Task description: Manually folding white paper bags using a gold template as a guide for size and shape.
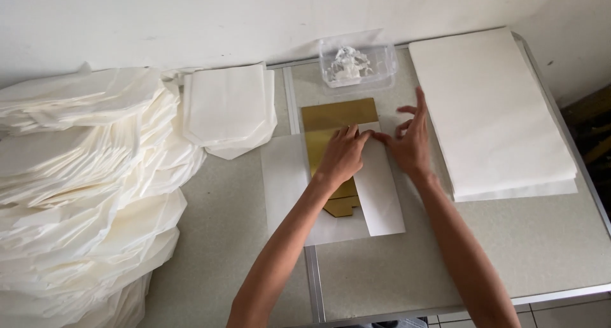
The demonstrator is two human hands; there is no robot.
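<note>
A sheet of thin white paper (382,194) lies flat near the middle of the grey surface (541,245), with a flat gold template (334,118) resting on it. The gold piece is a matte, brassy card with straight edges; its upper part shows as a plain rectangle, while its lower end, peeking out below the wrist, is cut to an angled, notched tip. The right portion of the paper is folded over the gold card, so a white panel covers part of the card's right side, and the paper looks slightly translucent where it lies single-layered on the left.

The left hand (340,156) presses palm-down on the fold, fingers (350,134) together and flat on the paper, over the gold card. The right hand (410,140) rests just beside it on the folded panel's upper edge, its fingers spread apart, the index stretched upward and the thumb tip meeting the left hand's fingertips; neither hand clamps anything.

To the right, well apart from the fold, sits a neat stack of white sheets (490,105). Behind the gold card stands a clear plastic box (356,64) holding something crumpled. On the left, small folded paper bags (229,108) lie near a large heap of finished white bags (83,194).
</note>
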